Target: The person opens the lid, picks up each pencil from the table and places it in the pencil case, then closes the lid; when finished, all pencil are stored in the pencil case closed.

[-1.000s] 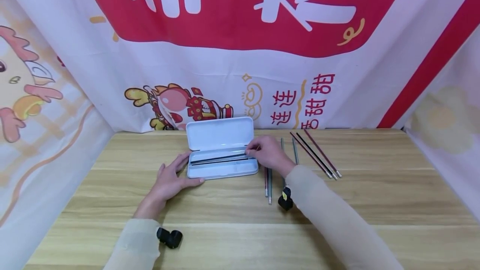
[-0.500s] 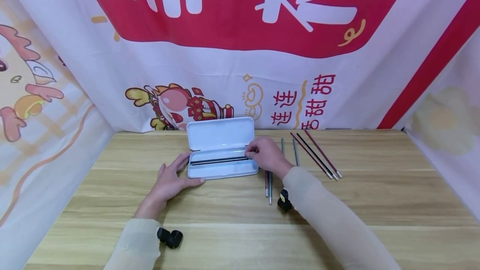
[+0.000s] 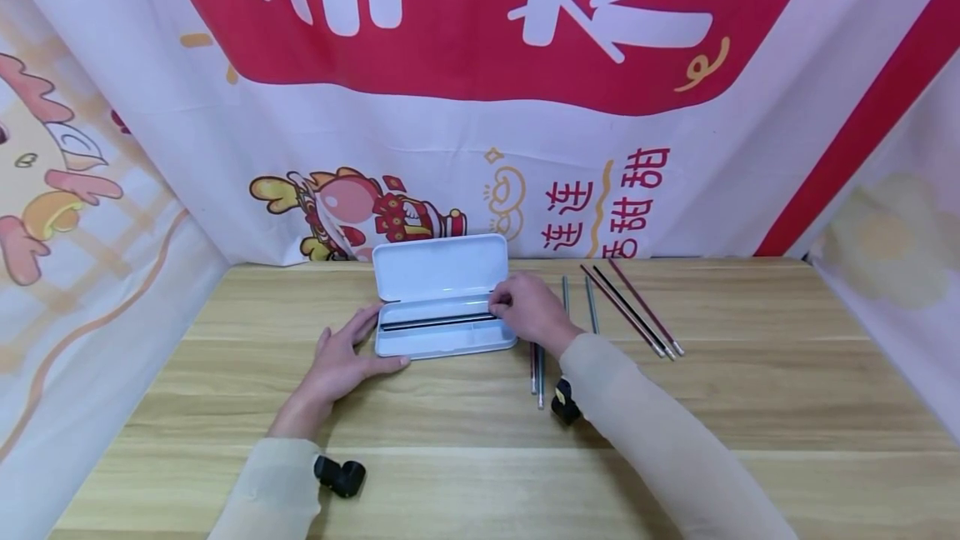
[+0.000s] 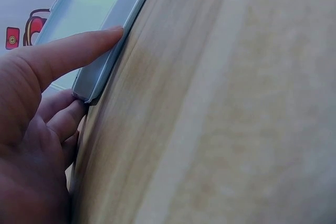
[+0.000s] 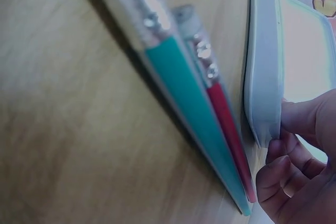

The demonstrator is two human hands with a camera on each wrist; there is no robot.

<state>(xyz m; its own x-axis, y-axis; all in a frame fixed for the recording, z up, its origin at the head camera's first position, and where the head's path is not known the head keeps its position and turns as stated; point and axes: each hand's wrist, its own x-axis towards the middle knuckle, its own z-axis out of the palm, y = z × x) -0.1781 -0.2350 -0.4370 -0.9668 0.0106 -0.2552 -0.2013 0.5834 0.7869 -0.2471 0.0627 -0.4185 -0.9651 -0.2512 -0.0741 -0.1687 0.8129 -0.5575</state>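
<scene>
Head view: we see the open pencil case (image 3: 442,343) with its long axis running left to right and dark pencils (image 3: 438,322) lying lengthwise inside, close together, whereas a second ago they fanned apart towards the right hand (image 3: 534,309), whose fingers curl at the case's right end, pinching what we cannot tell. Left wrist view: the left hand (image 4: 29,124) is spread about the case's corner, thumb along its near wall. Right wrist view: we note a green pencil (image 5: 181,82) and red pencil (image 5: 231,129) beside the case, erasers towards upper left.
</scene>
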